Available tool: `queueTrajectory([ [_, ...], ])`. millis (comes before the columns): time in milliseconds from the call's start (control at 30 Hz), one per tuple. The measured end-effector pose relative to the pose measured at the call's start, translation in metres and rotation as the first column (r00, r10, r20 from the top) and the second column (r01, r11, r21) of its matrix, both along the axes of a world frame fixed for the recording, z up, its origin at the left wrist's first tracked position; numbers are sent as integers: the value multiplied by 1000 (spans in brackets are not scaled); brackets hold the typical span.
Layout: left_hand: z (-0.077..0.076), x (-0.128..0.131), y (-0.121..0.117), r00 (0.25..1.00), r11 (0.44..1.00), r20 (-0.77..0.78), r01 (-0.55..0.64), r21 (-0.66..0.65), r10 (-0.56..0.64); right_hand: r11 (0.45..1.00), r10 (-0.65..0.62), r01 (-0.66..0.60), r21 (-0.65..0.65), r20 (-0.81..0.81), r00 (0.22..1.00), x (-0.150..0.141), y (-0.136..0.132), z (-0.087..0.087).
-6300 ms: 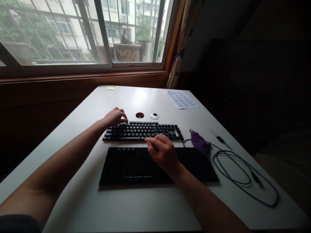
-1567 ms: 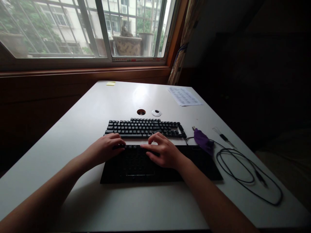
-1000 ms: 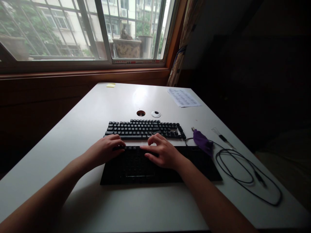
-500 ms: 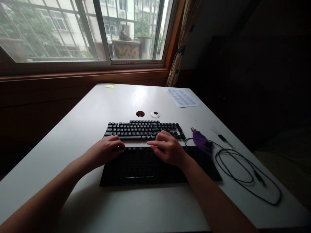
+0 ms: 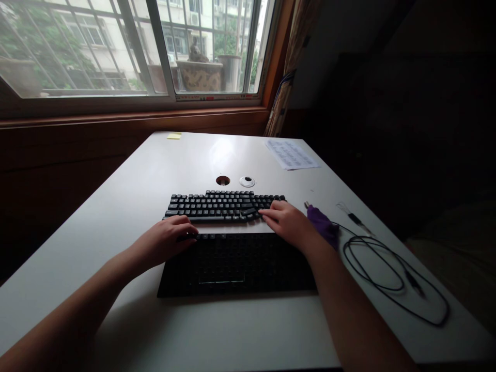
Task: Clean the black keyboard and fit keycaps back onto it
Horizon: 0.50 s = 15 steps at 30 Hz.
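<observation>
Rows of loose black keycaps (image 5: 209, 206) lie laid out on the white table. In front of them is a black keyboard base (image 5: 232, 263), mostly bare, with a few keycaps along its far left edge. My left hand (image 5: 172, 237) grips the base's far left corner, its fingers curled over the edge. Over the right part of the keycaps reaches my right hand (image 5: 287, 219), index finger and thumb stretched out and slightly apart at the lower keycaps. No keycap shows between those fingertips. The base's right end is hidden under my right forearm.
To the right lie a purple cloth pouch (image 5: 321, 225), a wire keycap puller (image 5: 354, 219) and a coiled black cable (image 5: 391, 263). Printed paper (image 5: 292, 155), a yellow sticky note (image 5: 174, 136) and a round cable hole (image 5: 222, 181) are farther back, below the window.
My right hand has moved right and away from me, from the gap above the base to the right part of the keycaps. My left hand stays at the base's corner.
</observation>
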<state>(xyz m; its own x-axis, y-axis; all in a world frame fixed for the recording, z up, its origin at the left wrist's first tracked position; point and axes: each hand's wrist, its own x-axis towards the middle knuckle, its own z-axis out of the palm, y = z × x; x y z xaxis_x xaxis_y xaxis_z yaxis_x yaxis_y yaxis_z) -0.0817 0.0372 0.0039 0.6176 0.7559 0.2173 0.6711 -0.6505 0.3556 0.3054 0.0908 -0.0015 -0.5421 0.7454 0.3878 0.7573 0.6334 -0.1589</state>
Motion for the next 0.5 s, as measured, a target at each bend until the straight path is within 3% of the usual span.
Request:
queueTrajectory([
  [500,-1,-1,0,1000,1000,-14,5,0,-5,989,-78,96,-111,157,985,-8,-7,7],
])
